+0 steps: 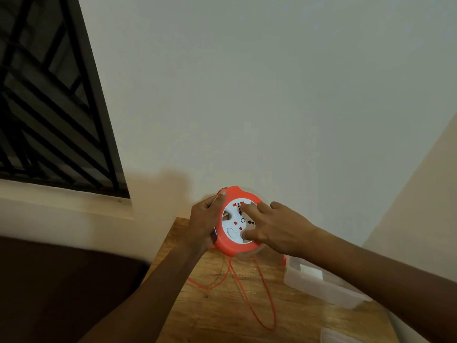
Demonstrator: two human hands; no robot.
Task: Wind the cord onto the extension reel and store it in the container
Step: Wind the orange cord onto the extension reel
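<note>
Mid-wind, low centre of frame: the left hand (pixel 206 222) grips the reel (pixel 236 220) by its rim. The right hand's (pixel 277 229) extended fingers press its white face, apparently turning it. Loose cord (pixel 264 293) below awaits drawing in; the container (pixel 321 284) stands lower right.

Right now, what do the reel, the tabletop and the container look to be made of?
Extension reel: moulded plastic, orange rim around a white socket face, smooth with a slight sheen. Tabletop: wood or wood-look laminate, brown grain lines showing; which one is unclear. Container: translucent plastic, since a white item shows through its cloudy wall.
</note>
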